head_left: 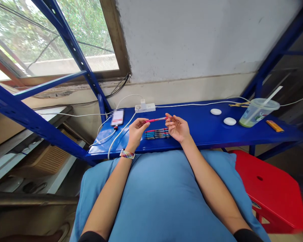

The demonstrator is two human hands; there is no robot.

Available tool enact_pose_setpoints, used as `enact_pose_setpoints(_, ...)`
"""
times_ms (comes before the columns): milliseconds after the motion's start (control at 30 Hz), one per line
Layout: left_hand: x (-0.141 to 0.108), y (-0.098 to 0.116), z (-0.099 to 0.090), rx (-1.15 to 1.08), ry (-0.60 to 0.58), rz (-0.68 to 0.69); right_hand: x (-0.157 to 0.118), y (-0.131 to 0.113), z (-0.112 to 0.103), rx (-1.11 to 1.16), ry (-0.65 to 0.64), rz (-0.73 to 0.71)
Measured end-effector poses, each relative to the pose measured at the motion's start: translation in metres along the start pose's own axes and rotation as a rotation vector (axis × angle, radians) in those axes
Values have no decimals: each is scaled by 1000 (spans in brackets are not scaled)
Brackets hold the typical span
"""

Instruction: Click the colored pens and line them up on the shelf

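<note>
Grip is pinching from both sides: left hand (136, 131) is pressing thumb and fingers onto one end of a pink pen (155, 120), right hand (178, 129) is nipping the opposite end at the fingertips. Handling it well, in my judgement, is asking for light pressure, the barrel lying straight along its own line, both wrists turning gently rather than bending it, and the narrow end sitting squarely between the fingertips. Other right-hand fingers are curling loosely, seemingly adding no force. Pen is spanning the gap between the hands, nearly level, its clear middle showing. From this angle it is appearing just beyond a row of pens (156, 133), which is resting on the blue bench (197, 122); height above the surface is hard to judge.
</note>
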State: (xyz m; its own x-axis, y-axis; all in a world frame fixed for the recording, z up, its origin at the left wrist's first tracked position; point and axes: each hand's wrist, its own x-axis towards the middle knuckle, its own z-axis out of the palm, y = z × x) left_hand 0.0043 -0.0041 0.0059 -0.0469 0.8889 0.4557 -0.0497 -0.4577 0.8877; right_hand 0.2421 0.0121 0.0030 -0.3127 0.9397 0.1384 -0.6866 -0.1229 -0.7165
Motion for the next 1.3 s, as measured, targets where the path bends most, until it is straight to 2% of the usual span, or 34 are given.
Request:
enact_pose_setpoints(467,0,-1,-1,-5,-9,-12,0,1,-1,11,-12,-30)
enact_pose_setpoints(600,-1,2,1,-25,-8,-26,0,0,1,178,44,52)
enact_pose_setpoints(800,0,1,1,-42,-6,-26,-2,-3,6,386,35,141)
enact_pose_setpoints(1300,-1,2,2,-33,-7,-43,-3,-2,8,293,37,93)
